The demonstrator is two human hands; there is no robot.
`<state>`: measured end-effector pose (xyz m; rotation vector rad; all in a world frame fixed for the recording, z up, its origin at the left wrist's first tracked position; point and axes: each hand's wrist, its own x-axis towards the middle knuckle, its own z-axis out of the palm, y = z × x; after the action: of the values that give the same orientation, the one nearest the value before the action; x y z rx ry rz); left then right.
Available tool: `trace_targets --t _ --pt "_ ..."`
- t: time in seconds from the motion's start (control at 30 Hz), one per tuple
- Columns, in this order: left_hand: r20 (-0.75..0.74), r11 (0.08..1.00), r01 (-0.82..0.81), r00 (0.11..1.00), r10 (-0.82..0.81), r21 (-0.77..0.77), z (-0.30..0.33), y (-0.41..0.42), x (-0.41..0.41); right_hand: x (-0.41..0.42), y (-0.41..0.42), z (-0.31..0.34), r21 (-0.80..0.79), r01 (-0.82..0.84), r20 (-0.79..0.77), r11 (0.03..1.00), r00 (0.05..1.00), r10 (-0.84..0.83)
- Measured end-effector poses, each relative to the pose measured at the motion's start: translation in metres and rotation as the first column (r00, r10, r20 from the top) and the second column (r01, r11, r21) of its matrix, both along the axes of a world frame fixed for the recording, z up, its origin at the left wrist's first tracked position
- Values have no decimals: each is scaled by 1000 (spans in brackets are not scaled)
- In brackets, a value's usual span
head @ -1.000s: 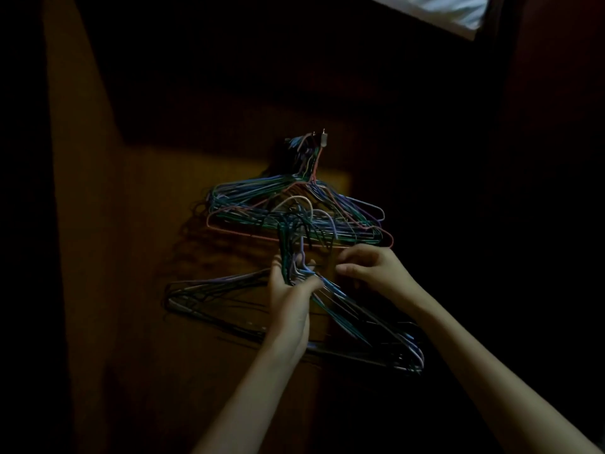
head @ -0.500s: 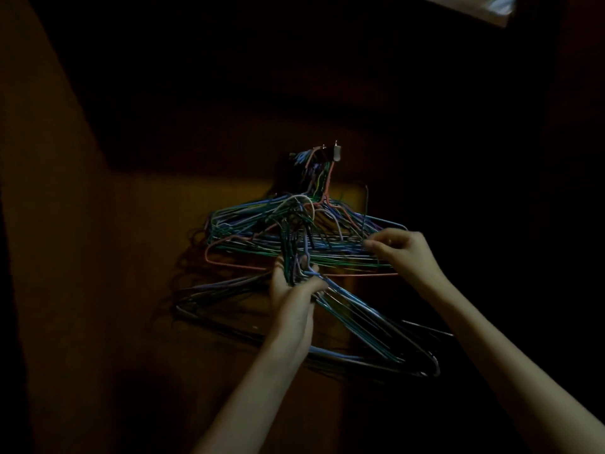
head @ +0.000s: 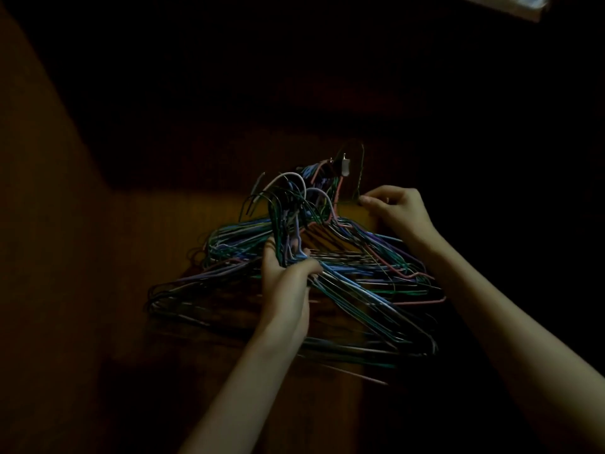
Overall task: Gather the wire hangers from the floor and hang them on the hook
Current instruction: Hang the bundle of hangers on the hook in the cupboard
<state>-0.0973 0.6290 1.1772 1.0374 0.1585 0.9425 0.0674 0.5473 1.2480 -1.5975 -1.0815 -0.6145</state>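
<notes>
My left hand (head: 288, 276) grips a thick bundle of coloured wire hangers (head: 353, 309) by their necks, with the hook ends (head: 288, 194) curving up above my fist. Behind them another bunch of hangers (head: 376, 253) hangs from a small metal wall hook (head: 344, 165) on the dim wooden panel. My right hand (head: 397, 209) is raised just right of the hook and pinches a thin dark green hanger (head: 359, 178), whose hook end loops up beside the metal hook. The scene is very dark and the wires overlap, so single hangers are hard to tell apart.
A brown wooden wall or door panel (head: 163, 224) fills the background, lit only in a patch behind the hangers. A bright pale strip (head: 510, 1) shows at the top right corner. Everything else is in deep shadow.
My left hand has lifted its bundle up over the hanging bunch. My right hand has moved up and right from the hangers' shoulders to the hook and now pinches a green hanger.
</notes>
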Motion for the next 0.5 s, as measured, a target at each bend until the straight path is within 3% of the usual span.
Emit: trace_targets --t 0.5 --pt "-6 998 -66 998 66 -18 1 21 25 39 43 -12 -75 -148 -67 986 987 143"
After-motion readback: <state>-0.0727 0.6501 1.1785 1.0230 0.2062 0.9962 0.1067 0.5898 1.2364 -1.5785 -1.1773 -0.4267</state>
